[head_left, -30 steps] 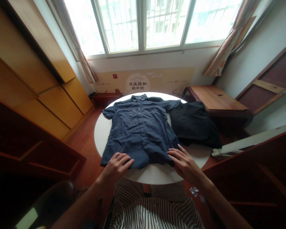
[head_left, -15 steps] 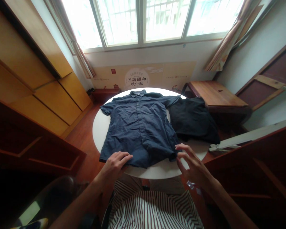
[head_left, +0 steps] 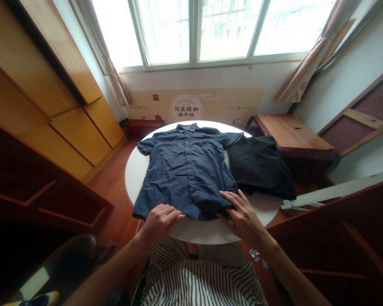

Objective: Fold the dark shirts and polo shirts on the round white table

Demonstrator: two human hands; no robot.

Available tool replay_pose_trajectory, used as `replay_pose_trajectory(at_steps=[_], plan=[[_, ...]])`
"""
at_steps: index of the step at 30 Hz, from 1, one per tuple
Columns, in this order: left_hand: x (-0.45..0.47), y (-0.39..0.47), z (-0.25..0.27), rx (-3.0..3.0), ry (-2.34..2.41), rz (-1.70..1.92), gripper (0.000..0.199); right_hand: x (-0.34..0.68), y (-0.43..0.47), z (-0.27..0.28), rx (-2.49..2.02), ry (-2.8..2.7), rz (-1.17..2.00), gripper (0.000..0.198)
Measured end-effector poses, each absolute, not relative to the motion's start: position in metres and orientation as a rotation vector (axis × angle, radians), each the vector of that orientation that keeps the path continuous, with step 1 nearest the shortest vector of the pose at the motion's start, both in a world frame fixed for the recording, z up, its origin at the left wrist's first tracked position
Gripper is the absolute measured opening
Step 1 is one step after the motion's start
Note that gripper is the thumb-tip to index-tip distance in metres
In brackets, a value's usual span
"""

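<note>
A navy short-sleeved button-up shirt (head_left: 185, 170) lies spread front side up on a round white table (head_left: 194, 233), its collar toward the window and its hem toward me. At the left part of the hem, my left hand (head_left: 161, 222) is closed on the cloth, thumb pointing right along the edge. My right hand (head_left: 244, 216) grips the right hem corner, fingers over the fabric and thumb at the edge below. The cloth there is slightly rumpled. Dark folded fabric (head_left: 258, 168) lies beside the shirt on the right, partly under its sleeve.
A wooden side table (head_left: 293, 131) stands beyond the table at right. Yellow cabinets (head_left: 73, 131) line the left wall. Dark red wooden panels (head_left: 354, 229) flank me on both sides. A printed banner (head_left: 210, 106) hangs below the window.
My right hand has moved left and its fingers have closed over the hem corner, which has shifted inward. My left hand has moved slightly right along the hem. The view has tilted a little.
</note>
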State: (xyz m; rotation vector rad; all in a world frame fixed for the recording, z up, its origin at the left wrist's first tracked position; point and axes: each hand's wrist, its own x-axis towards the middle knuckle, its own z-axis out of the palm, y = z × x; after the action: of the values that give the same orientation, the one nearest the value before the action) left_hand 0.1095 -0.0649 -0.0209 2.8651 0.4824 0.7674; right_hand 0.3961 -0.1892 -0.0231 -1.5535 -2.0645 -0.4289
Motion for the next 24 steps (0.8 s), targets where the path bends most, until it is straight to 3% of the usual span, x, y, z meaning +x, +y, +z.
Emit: replay_pose_trajectory(at_steps=[5,10,14,18,19,22,24], plan=[[0.110,-0.064,-0.013,2.828,0.417,0.832,0.018,0.397,-0.181,-0.005,-1.415,-2.024,-0.266,0.023],[0.103,-0.071,-0.015,2.944,0.214,0.569,0.024,0.404,-0.191,0.004,-1.571,-2.233,0.062,0.017],[0.100,-0.076,-0.021,2.891,0.319,0.407,0.023,0.405,-0.201,-0.005,-1.693,-2.240,0.047,0.026],[0.113,-0.081,-0.018,2.700,0.571,0.504,0.025,0.397,-0.199,-0.011,-1.726,-2.260,0.009,0.036],[0.120,-0.083,-0.016,2.660,0.610,0.548,0.035,0.394,-0.197,-0.011,-1.731,-2.264,-0.005,0.043],[0.149,-0.092,-0.015,2.623,0.697,0.694,0.095,0.386,-0.190,-0.010,-1.731,-2.262,-0.090,0.066],[0.167,-0.097,-0.021,2.636,0.768,0.755,0.107,0.384,-0.189,-0.010,-1.695,-2.264,-0.150,0.074]])
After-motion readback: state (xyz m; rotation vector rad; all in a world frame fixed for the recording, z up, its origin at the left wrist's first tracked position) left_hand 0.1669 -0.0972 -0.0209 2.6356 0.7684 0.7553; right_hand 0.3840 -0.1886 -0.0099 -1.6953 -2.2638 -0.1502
